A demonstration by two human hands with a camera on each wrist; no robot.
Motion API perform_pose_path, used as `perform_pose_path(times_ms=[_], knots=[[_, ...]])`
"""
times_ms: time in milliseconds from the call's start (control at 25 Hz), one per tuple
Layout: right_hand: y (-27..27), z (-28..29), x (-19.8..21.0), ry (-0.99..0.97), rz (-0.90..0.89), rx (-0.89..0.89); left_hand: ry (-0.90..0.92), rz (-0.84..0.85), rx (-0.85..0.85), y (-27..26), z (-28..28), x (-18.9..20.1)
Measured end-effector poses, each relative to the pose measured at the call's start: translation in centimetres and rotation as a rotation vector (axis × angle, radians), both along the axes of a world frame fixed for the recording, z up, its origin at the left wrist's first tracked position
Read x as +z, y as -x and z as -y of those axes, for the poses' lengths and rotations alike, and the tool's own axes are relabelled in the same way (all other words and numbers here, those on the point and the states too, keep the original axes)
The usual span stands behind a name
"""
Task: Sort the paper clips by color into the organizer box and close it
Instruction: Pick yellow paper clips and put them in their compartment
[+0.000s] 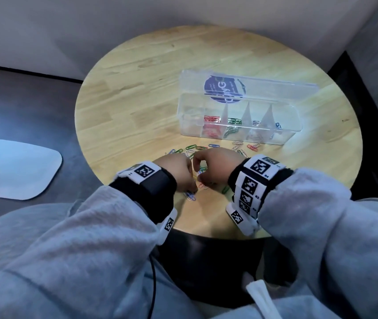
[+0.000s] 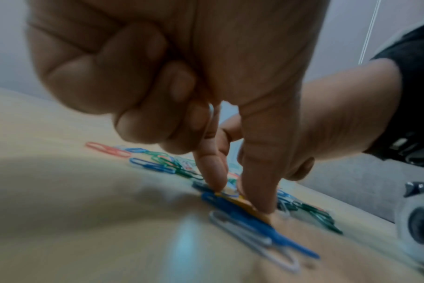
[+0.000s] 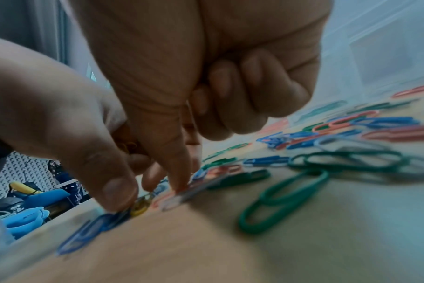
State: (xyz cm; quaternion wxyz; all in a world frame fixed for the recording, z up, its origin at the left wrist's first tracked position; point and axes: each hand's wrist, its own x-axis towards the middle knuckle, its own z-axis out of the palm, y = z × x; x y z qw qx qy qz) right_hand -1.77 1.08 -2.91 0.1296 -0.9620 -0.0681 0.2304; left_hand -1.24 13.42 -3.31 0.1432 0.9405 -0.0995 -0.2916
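Here both hands work in the pile of loose paper clips [image 1: 206, 153] at the near edge of the round wooden table [image 1: 151, 72]. The left hand [image 1: 178, 172] has thumb and forefinger [image 2: 212, 168] pressed down at a yellow clip [image 2: 242, 204] beside a blue clip [image 2: 254, 222]; its other fingers are curled in. The right hand [image 1: 215, 165] also points its forefinger [image 3: 174, 162] down into the clips with the rest curled; whether it grips one is hidden and blurred. Beyond the pile stands the clear organizer box [image 1: 238, 120], lid up, with red, green and blue clips in separate compartments.
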Motion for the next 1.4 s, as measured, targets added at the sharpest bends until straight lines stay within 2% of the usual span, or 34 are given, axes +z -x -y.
perform_pose_path(times_ms=[120, 400, 720, 920, 1120, 1160, 1280, 1400], knots=[[-0.3, 0.2, -0.1, 0.04, 0.028, 0.0, -0.02, -0.002, -0.023, -0.3, 0.2, -0.2], [-0.4, 0.4, -0.3, -0.02, -0.005, 0.007, 0.003, 0.015, -0.01, -0.9, -0.5, -0.2], [-0.7, 0.9, -0.1, -0.005, -0.033, -0.033, -0.005, 0.041, -0.104, -0.6, 0.3, 0.1], [-0.8, 1.1, 0.1, 0.016, -0.096, -0.021, 0.01, -0.06, -0.084, -1.2, 0.1, -0.1], [-1.1, 4.0, 1.3, -0.126, -0.167, -0.121, 0.26, -0.099, 0.086, -3.5, -1.2, 2.0], [-1.3, 4.7, 1.7, -0.209, -0.199, -0.186, 0.352, -0.11, 0.173, -4.1, -1.6, 2.7], [-1.6, 6.1, 2.8, -0.622, -0.308, -0.466, 0.634, -0.16, 0.462, -5.4, -2.1, 4.4], [-2.2, 6.5, 4.2, -0.841, -0.323, -0.573, 0.831, -0.225, 0.582, -5.9, -1.5, 5.8]])
